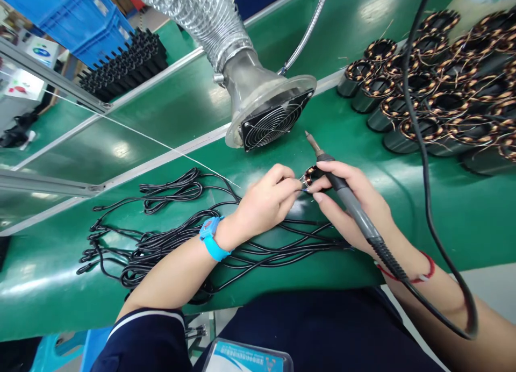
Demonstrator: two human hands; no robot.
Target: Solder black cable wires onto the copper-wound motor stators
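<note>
In my right hand (358, 205) rests a soldering iron (349, 200), its metal tip pointing up and away toward the fan. The thumb and a finger of that hand also reach a thin blue wire end (305, 190). My left hand (272, 197) is closed in a pinch at the wire's other side. Just beyond the fingertips stands a small copper-wound motor stator (309, 174), partly covered by my hands. Several black cables (173, 243) lie coiled under and left of my left forearm, their ends running right beneath my hands.
A fume extractor fan (276, 124) on a silver duct (217, 28) hangs ahead. Many wound stators (423, 126) stand at the right. The iron's cord (419, 146) loops over the right side. Blue crates (92, 33) and black parts (129, 65) sit back left.
</note>
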